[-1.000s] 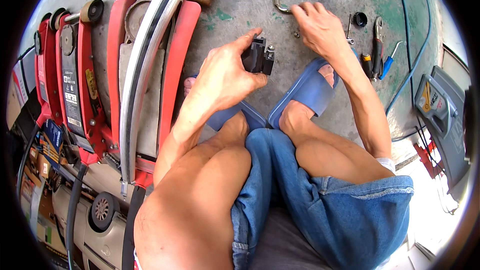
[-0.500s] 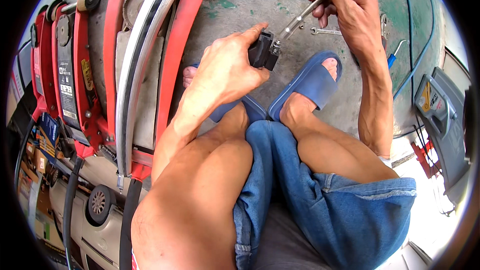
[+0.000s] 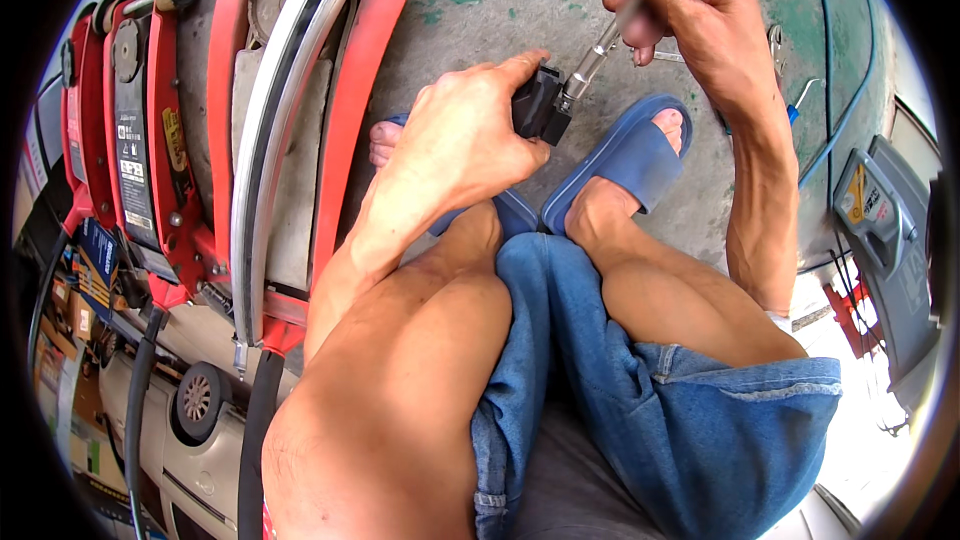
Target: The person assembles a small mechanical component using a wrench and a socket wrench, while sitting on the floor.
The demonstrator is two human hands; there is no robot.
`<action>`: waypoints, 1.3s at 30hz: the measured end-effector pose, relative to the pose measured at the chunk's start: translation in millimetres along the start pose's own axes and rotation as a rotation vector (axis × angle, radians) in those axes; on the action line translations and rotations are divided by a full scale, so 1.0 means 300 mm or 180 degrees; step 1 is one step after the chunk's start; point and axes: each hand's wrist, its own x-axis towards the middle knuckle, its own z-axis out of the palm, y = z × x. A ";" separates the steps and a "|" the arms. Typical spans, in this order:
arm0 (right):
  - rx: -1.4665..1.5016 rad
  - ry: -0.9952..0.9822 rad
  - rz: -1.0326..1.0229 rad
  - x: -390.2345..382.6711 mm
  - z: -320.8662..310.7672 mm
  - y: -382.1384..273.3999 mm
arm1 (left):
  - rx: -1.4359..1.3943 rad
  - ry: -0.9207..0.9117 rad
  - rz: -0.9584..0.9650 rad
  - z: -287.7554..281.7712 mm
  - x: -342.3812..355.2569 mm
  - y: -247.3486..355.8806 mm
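Over the floor between my knees, my left hand [image 3: 462, 130] grips a small black block-shaped part [image 3: 540, 106], fingers curled round its far side and thumb below. A metal fitting sticks out of the part's right side. My right hand [image 3: 712, 32] is closed on a shiny socket wrench [image 3: 594, 62], which slants down and left from the fingers. Its socket end meets the fitting; how far it sits over it I cannot tell. The upper end of the wrench is hidden by my fingers. Below both hands are my blue sandals [image 3: 630, 158].
Red floor jacks [image 3: 362, 100] line the left side, with a curved silver-and-black strip [image 3: 262, 130] across one. Right of my right hand lie a blue-handled hooked pick [image 3: 795, 113] and a blue hose [image 3: 868, 70]. A grey machine [image 3: 885, 215] stands at far right.
The socket wrench has moved down and left, closing the gap to the fitting on the black part. My left hand has shifted slightly right with the part.
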 end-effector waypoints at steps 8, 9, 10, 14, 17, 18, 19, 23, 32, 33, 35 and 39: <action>0.1083 -0.0714 -0.0495 0.077 -0.104 0.134 | -0.0172 -0.0243 -0.0098 -0.016 -0.007 -0.004; 0.1086 -0.0698 -0.0501 0.074 -0.098 0.132 | -0.0258 -0.0204 -0.0108 -0.013 -0.006 -0.009; 0.1217 -0.0484 -0.0243 0.071 -0.093 0.131 | -0.0249 -0.0218 -0.0095 -0.011 -0.003 -0.008; 0.1451 -0.0079 0.0218 0.073 -0.084 0.129 | -0.0274 -0.0391 -0.0194 -0.022 -0.003 0.011; 0.1562 0.0175 0.0279 0.072 -0.068 0.136 | -0.0410 -0.0452 -0.0293 -0.044 -0.005 0.023; 0.1879 0.0178 0.0363 0.065 -0.080 0.144 | -0.0517 -0.0505 -0.0359 -0.038 0.004 0.027; 0.2197 0.0179 0.0443 0.058 -0.090 0.152 | -0.0515 -0.0546 -0.0318 -0.030 0.014 0.029; 0.2711 -0.0542 0.0848 0.065 -0.091 0.170 | -0.0462 -0.0618 -0.0281 0.004 0.017 0.015; 0.1338 -0.0404 0.0721 0.098 -0.077 0.082 | -0.0691 -0.0795 -0.0466 -0.010 0.018 0.021; 0.1426 -0.0347 0.0654 0.099 -0.079 0.089 | -0.0700 -0.0778 -0.0482 -0.010 0.021 0.022; 0.1561 -0.0265 0.0546 0.104 -0.075 0.111 | -0.0707 -0.0822 -0.0497 -0.018 0.029 0.025; 0.2052 0.0108 0.0698 0.117 -0.071 0.172 | -0.0668 -0.0762 -0.0491 -0.028 0.038 0.031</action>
